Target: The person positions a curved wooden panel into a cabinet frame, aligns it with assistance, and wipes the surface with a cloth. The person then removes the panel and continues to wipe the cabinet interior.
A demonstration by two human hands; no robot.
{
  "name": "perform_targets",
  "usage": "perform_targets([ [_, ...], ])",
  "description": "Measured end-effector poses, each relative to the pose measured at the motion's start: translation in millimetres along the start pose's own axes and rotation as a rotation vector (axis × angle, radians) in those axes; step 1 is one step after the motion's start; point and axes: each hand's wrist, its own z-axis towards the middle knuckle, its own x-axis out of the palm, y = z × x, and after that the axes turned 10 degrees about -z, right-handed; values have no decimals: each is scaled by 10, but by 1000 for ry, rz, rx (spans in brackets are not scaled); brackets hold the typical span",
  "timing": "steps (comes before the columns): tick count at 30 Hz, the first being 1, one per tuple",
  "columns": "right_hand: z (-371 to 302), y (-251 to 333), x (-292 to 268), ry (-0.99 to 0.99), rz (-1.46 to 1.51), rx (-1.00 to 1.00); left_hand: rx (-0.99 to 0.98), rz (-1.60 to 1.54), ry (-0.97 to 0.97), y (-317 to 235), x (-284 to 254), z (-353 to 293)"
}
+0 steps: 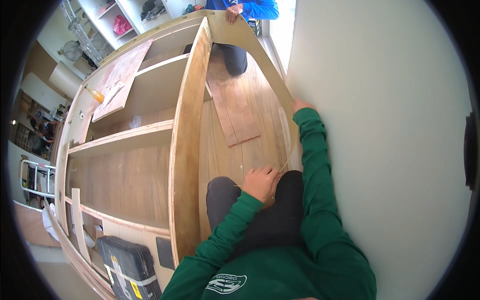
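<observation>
Between the pale wall (380, 125) and compartmented wooden frame (190, 135), a thin panel (268, 66) bends, seemingly steadied by a co-worker's hand (233, 13) gripping beyond and the right hand (303, 105) at its edge, closure hidden; the left hand (261, 184) curls by its near end, grip unclear.

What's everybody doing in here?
Someone in green sleeves is down on the floor between a wooden frame and a pale wall. Their right hand is at the edge of a thin, bent panel, and their left hand, near their knees, seems to hold a skinny strip. A helper's hand is on the panel's far end.
</observation>
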Motion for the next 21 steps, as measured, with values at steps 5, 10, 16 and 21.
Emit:
perform_targets([
  [5,19,-31,-71,22,69,-54,2,-6,-59,-503,-84,6],
  [10,183,-101,71,-16,67,-125,21,-17,-31,-629,-75,19],
  [16,181,-161,171,-65,136,-202,30,-62,-4,-582,-58,-54],
  [21,112,-45,118,10,221,-129,63,-110,23,-599,-51,-24],
])
